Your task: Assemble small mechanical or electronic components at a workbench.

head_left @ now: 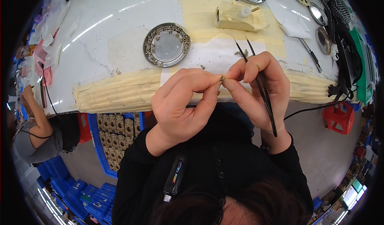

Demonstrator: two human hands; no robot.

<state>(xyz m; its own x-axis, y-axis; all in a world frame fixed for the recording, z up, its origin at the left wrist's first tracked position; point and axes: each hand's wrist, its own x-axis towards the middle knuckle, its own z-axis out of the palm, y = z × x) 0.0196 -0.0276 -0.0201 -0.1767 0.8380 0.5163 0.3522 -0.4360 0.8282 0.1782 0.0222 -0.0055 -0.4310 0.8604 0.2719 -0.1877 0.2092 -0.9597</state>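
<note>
Bench: white worktop (120, 21) patched with beige masking tape, curving away beyond the hands; workshop floor and blue crates below.
Left hand: left hand (182, 105) pinched shut, thumb and forefinger closed on a tiny brownish metal part (222, 78).
Right hand: right hand (256, 89) pinching the same speck from the opposite side, fingertips of both hands meeting there.
Tool: thin black tweezers (260, 87) lie tucked across the right hand's fingers, tips pointing away toward the bench, long axis running up and slightly left.
Part position: dead centre between both hands, over the taped bench edge, neither hand nearer.
Beyond left hand: round silver metal tray (167, 45) ringed with small parts, just past the knuckles.
Farther out: beige taped block (234, 19), more round dishes at the far right.
</note>
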